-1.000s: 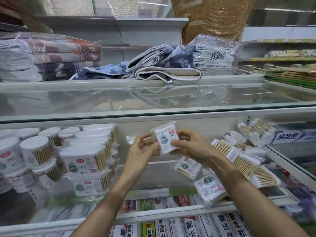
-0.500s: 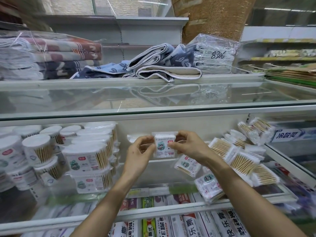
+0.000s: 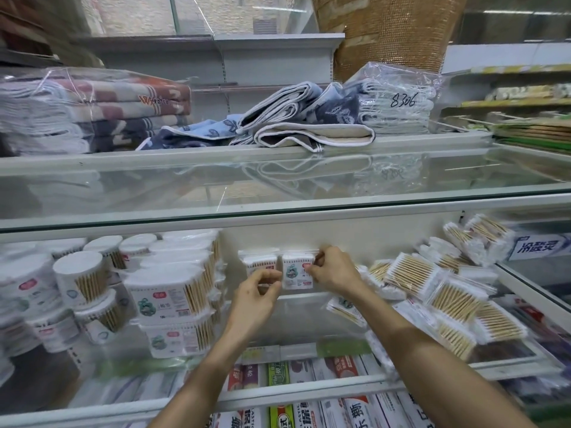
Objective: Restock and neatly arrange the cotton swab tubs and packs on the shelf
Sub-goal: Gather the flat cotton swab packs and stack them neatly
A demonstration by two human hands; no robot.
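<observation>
A small white cotton swab pack [image 3: 297,270] stands upright against the shelf's back wall, and my right hand [image 3: 335,271] pinches its right edge. Just left of it stands a second small pack [image 3: 259,261], and my left hand [image 3: 258,292] pinches its lower part with curled fingers. Round swab tubs [image 3: 81,278] and stacked rectangular tubs [image 3: 168,299] fill the left of the shelf. Loose flat swab packs [image 3: 445,291] lie in a heap on the right.
A glass shelf [image 3: 278,193] runs overhead with folded towels [image 3: 92,109] and bagged cloths [image 3: 398,103] on it. Toothpaste boxes [image 3: 309,412] line the shelf below. A glass divider [image 3: 531,291] bounds the right side.
The pack I held up with both hands has gone back and down to the shelf's rear wall, beside another pack. My left hand has shifted to the neighbouring pack.
</observation>
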